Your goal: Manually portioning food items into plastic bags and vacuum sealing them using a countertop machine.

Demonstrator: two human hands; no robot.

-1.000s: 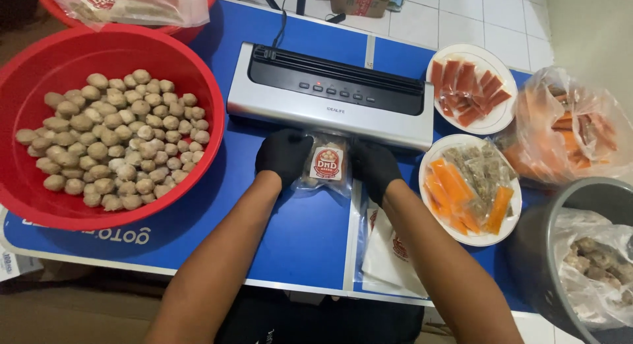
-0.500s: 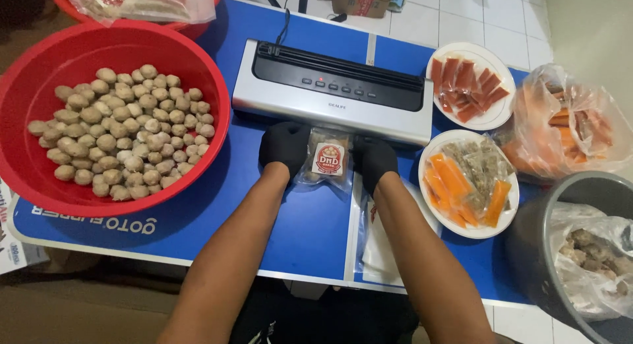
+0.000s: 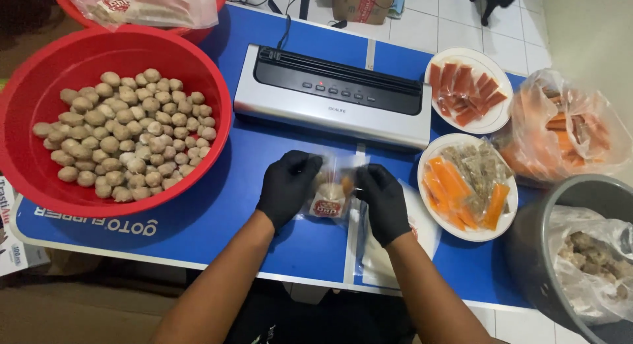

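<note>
1. Pouch [image 3: 331, 193]: small clear plastic bag with a red-and-white label, holding a few pieces of food. It lies on the blue surface [image 3: 198, 222], just in front of the vacuum sealer [image 3: 333, 96] and apart from it.
2. Left hand [image 3: 288, 186]: black-gloved, at the pouch's left edge, fingers [image 3: 304, 164] curled closed onto the plastic.
3. Right hand [image 3: 383, 200]: black-gloved, at the pouch's right edge, fingers [image 3: 366, 179] closed on the upper corner of the plastic.
4. Vacuum sealer: silver body with a black lid and a row of buttons, lid down, cable leading off the far edge.
5. Red basin [image 3: 204, 80]: to the left, holding many brown meatballs [image 3: 125, 136].
6. White plate [image 3: 435, 156]: just right of the hands, holding orange sticks and grey-brown pieces.
7. Second white plate [image 3: 498, 120]: farther back, holding red-orange strips.
8. Clear bag [image 3: 567, 126] of orange pieces: at the far right.
9. Grey bucket [image 3: 527, 238]: near right, lined with a plastic bag of pale lumps.
</note>
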